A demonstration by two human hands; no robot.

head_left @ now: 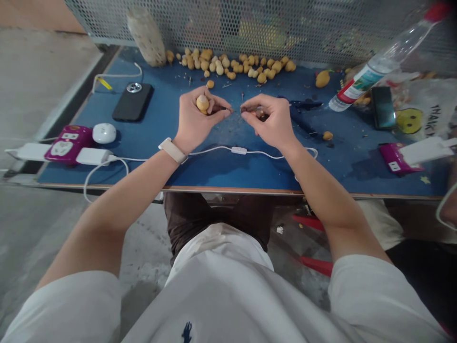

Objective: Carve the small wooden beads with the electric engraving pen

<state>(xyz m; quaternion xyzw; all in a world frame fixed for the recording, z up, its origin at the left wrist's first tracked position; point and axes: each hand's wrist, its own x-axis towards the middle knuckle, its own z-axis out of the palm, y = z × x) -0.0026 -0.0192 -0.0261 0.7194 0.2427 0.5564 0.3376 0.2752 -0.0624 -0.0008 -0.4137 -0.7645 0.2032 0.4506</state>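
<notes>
My left hand (205, 114) is closed, with a small tan gourd-like ball (202, 104) held in its curled fingers. Its thumb and forefinger are pinched together at the tips, and whatever is between them is too small to name. Facing it across a narrow gap, my right hand (266, 119) is also pinched shut. A bit of orange shows among its fingers, but I cannot make out what it is. Just beyond the fingertips a small screw-like piece (242, 96) lies on the blue tabletop (221, 174). Dark-handled pliers (303, 114) rest beside my right hand.
Many tan gourd-like balls (218, 65) line the perforated metal screen (228, 28). A phone (133, 102), a purple power strip (67, 147) and a jar (146, 38) are left; a water bottle (360, 85) stands right. A white cable (214, 149) crosses in front. Someone sits at right.
</notes>
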